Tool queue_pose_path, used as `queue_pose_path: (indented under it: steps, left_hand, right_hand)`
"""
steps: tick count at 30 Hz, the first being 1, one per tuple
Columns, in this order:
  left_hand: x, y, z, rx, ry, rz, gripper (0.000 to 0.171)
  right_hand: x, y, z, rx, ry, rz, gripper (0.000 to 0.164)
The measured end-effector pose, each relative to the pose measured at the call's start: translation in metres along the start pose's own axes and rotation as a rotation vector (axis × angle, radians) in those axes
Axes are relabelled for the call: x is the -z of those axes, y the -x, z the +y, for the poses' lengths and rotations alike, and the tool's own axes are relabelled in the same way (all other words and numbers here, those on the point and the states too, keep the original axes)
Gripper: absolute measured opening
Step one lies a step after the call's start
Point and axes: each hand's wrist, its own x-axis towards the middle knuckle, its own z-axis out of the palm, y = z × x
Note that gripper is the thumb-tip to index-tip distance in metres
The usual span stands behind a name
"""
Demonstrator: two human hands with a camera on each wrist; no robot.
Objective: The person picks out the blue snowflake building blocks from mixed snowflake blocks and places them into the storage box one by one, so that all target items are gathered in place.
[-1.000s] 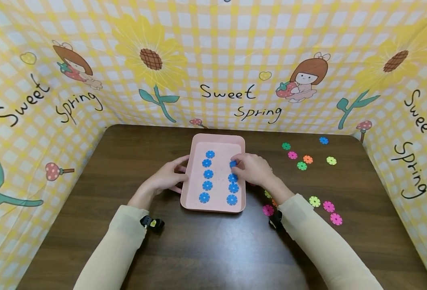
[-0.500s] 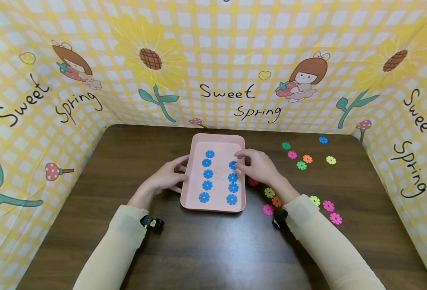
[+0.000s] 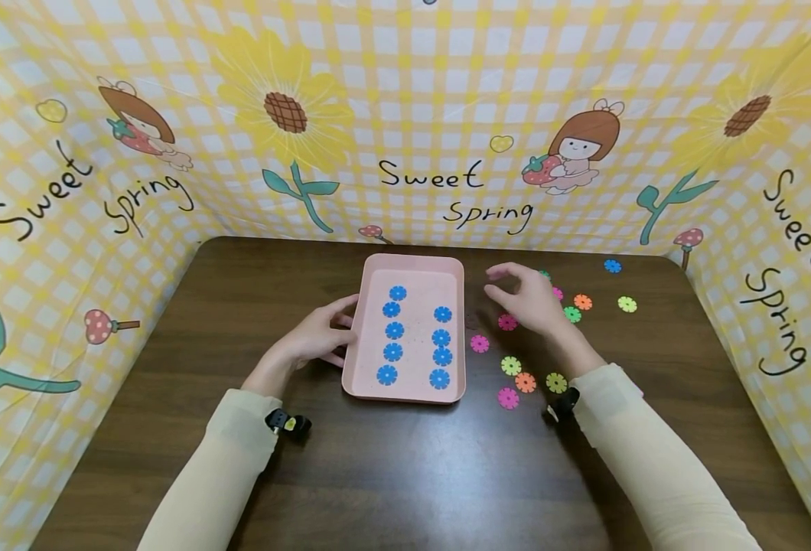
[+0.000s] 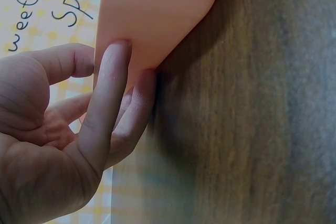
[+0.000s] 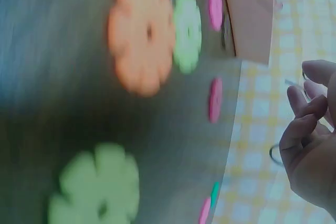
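The pink tray (image 3: 419, 394) stands mid-table, with several blue notched discs (image 3: 394, 330) in a left column. A right column of blue discs (image 3: 441, 337) lies by the other wall. My left hand (image 3: 319, 334) touches the tray's left side. In the left wrist view, extended fingers (image 4: 118, 72) rest against the tray's outer wall (image 4: 157, 14). My right hand (image 3: 529, 302) hovers to the right of the tray, thumb and index finger apart with nothing between them. Below it lies a pink disc (image 3: 507, 322); its wrist view shows fingers loosely bent.
Loose notched discs are spread over the table's right side: an orange disc (image 3: 526, 383), a yellow-green disc (image 3: 511, 366), a green disc (image 3: 572, 314) and, far back, a blue disc (image 3: 612, 265). A yellow checked cloth (image 3: 350, 76) closes off the back and both sides of the table.
My right hand has let go of the upper blue disc in the right column, lifted out of the tray and moved right over the loose discs. My left hand has stayed put.
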Motion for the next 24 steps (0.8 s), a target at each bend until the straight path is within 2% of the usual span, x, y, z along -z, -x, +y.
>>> queue_pose_path:
  steps: [8, 19, 24]
  left_hand:
    - [0.0, -0.002, -0.001, 0.004, -0.005, 0.005, 0.08]
    - [0.0, -0.001, -0.001, -0.004, -0.001, 0.009, 0.079]
    - [0.0, -0.001, -0.002, -0.004, -0.004, 0.011, 0.08]
  right_hand:
    - [0.033, -0.007, 0.032, -0.061, 0.003, 0.071, 0.032]
    - [0.075, -0.006, 0.075, -0.172, 0.098, 0.113, 0.041]
    - [0.093, -0.008, 0.095, -0.244, 0.174, 0.122, 0.046]
